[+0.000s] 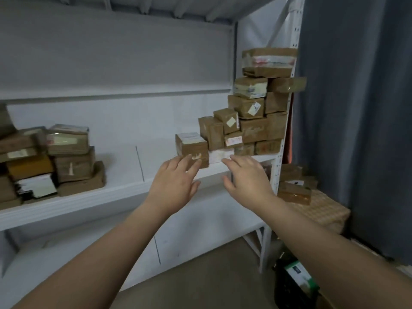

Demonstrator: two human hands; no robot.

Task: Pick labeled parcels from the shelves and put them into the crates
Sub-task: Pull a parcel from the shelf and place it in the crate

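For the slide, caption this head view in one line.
Both open hands, left hand and right hand, reach toward taped brown parcels on the white shelf.

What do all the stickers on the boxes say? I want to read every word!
None can be read; every label is too blurred or too small.
White label on the front parcel: blurred.
Red-printed sticker on the small parcel in the stack: blurred.
White tag on the higher parcel: blurred.
Labels in the left pile: blurred.
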